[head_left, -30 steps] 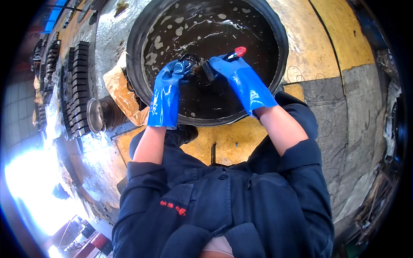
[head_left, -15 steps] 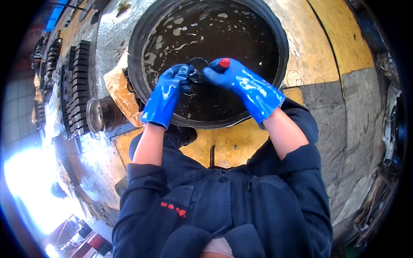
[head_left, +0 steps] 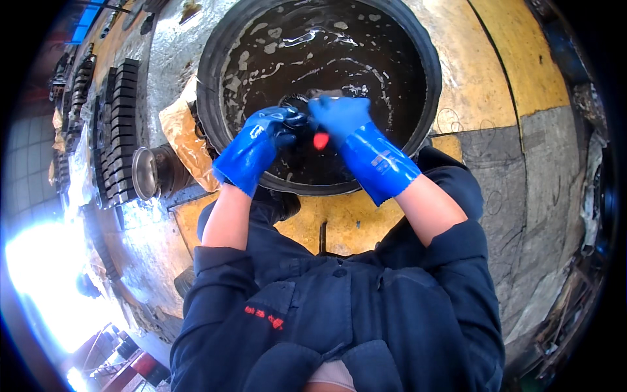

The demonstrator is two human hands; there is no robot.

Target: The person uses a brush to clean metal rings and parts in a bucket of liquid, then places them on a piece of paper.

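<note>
Both my hands wear long blue rubber gloves and work close together over a round black tub (head_left: pixel 209 91) of dark liquid (head_left: pixel 379 59). My left hand (head_left: pixel 264 127) is closed on a dark round part (head_left: pixel 294 101), most of it hidden by the gloves. Right beside it, my right hand (head_left: pixel 343 117) is blurred by motion and closed around a tool with a red end (head_left: pixel 321 140). That red end sticks out below the fingers; the tool's other end cannot be made out. Bits of pale foam and ripples show on the liquid.
Left of the tub lies crumpled brown paper (head_left: pixel 179 124), beside a metal cylinder (head_left: pixel 145 173) with an open end. Farther left stand rows of dark metal blocks (head_left: pixel 123 124). Yellow and grey floor sheets (head_left: pixel 499 176) lie to the right. My knees flank the tub's near side.
My right hand has turned over, so the tool's red end now points down toward me instead of sticking up above the glove. New ripples have spread across the liquid.
</note>
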